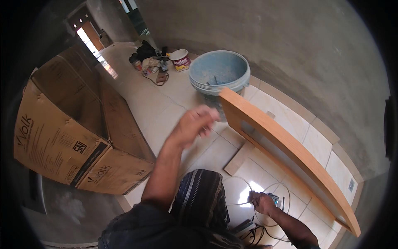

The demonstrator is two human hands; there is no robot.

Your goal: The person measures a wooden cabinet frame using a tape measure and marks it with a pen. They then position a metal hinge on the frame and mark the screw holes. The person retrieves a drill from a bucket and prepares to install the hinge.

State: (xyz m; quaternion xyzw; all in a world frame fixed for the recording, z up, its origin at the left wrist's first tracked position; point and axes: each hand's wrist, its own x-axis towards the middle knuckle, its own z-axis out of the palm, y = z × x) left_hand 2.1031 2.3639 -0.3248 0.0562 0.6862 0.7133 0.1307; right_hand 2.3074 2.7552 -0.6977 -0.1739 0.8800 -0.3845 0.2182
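My left hand (197, 126) is raised over the floor, left of a wooden panel (290, 153) that stands on its long edge. Its fingers are curled in and a little smeared; anything between them is too small to make out. Low on the right, my right hand (261, 202) is closed around a thin pale cable (286, 186) that loops over the tiles. Beside that hand lies a small bluish item (273, 198), partly hidden by it. Closer to me are a grey-white boxy device (243, 228) and black cords (262, 232).
A large open cardboard box (95, 174) fills the left side. Ahead stands a dusty blue bucket (219, 85), with a paint tub (180, 62) and a heap of tools and bags (151, 60) farther back. A flat wooden board (240, 158) lies by the panel; a bare plaster wall (315, 62) runs along the right.
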